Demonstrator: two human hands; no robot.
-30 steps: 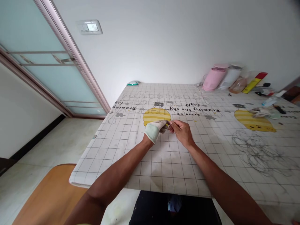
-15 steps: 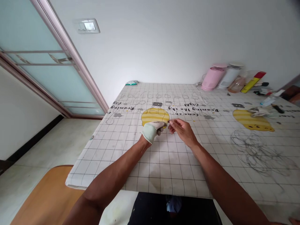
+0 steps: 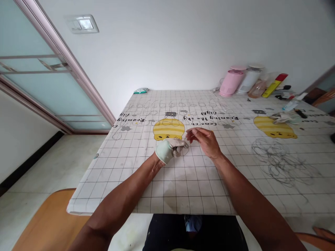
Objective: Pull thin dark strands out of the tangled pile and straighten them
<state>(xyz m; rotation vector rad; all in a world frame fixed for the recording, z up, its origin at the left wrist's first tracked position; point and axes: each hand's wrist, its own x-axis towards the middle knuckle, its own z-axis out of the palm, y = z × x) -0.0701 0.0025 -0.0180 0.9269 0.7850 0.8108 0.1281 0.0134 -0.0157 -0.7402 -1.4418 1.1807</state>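
My left hand [image 3: 172,149] wears a pale glove with a light green cuff. Its thumb and forefinger are pinched on a thin dark wire [image 3: 187,150], which curves into a small loop by the fingertips. My right hand [image 3: 205,141] is bare and hovers just right of the loop, fingers bent and slightly apart; nothing shows clearly in it. Both hands are over the checked tablecloth [image 3: 167,188], near a printed yellow bear. Several thin wire rings [image 3: 180,104] lie in rows beyond the hands.
A tangle of thin wire [image 3: 284,164] lies on the right side of the table. Behind it are a crumpled glove [image 3: 286,118], a clear bottle [image 3: 294,102], a yellow and red box [image 3: 274,85] and a pink cylinder [image 3: 231,82]. An orange chair [image 3: 44,219] stands at left.
My right fingertips have come away from my left ones and loosened. The wire at my left fingertips now shows as a small loop. The view has shifted slightly right.
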